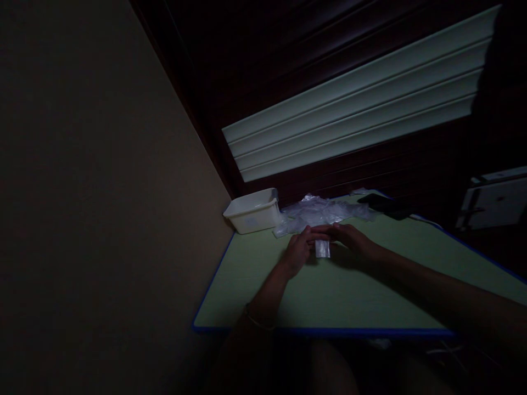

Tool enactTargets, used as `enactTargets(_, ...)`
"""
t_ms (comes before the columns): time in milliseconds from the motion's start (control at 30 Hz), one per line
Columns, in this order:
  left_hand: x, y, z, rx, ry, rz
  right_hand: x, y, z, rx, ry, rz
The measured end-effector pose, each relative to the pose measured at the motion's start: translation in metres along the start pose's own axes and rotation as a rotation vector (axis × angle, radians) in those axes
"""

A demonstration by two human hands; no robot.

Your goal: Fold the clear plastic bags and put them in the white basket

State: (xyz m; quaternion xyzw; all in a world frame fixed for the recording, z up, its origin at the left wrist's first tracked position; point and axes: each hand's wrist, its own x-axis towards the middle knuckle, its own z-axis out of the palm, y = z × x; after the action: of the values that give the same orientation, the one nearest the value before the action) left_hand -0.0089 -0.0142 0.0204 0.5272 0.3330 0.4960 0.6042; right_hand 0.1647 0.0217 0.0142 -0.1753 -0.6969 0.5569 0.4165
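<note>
Above the middle of the table, my left hand point(297, 254) and my right hand point(349, 237) meet at the fingertips. Between them a small clear plastic bag point(323, 249) hangs down, its lower part showing below the fingers. Both hands appear closed on its upper part, though the dim light hides the exact grip. Just beyond the hands lies a loose heap of clear plastic bags point(317, 210), spread over the far side of the table.
A white plastic bin point(253, 211) stands at the far left corner of the pale green, blue-edged table point(255, 296). A dark flat object point(385, 205) lies at the far right, with a white cable point(426, 221) beside it. A wall point(123, 192) borders the left side.
</note>
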Motion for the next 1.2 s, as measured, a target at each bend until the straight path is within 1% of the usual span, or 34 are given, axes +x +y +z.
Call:
enactTargets(67,0.0,-0.001,0.0,0.003,-0.026,0.008,0.0,0.0,-0.002,0.012,0.018,0.011)
enactTargets(200,-0.003,-0.001,-0.001,0.022,-0.092,0.015,0.001,0.001,-0.003,0.105,0.05,0.044)
enactTargets(333,-0.005,-0.001,0.0,0.011,-0.14,0.002,0.002,-0.003,-0.003,0.159,0.078,0.092)
enactTargets(500,-0.006,-0.001,0.0,0.017,-0.158,-0.044,0.002,-0.01,-0.004,0.181,0.108,0.137)
enactTargets(633,-0.006,0.0,0.002,0.018,-0.165,-0.049,0.001,-0.011,-0.004,0.227,0.12,0.2)
enactTargets(833,-0.007,0.001,0.003,0.015,-0.178,-0.076,0.004,-0.009,-0.009,0.18,0.1,0.111)
enactTargets(1200,-0.007,0.0,0.002,0.032,-0.19,-0.077,0.008,-0.004,-0.013,0.155,0.113,0.053)
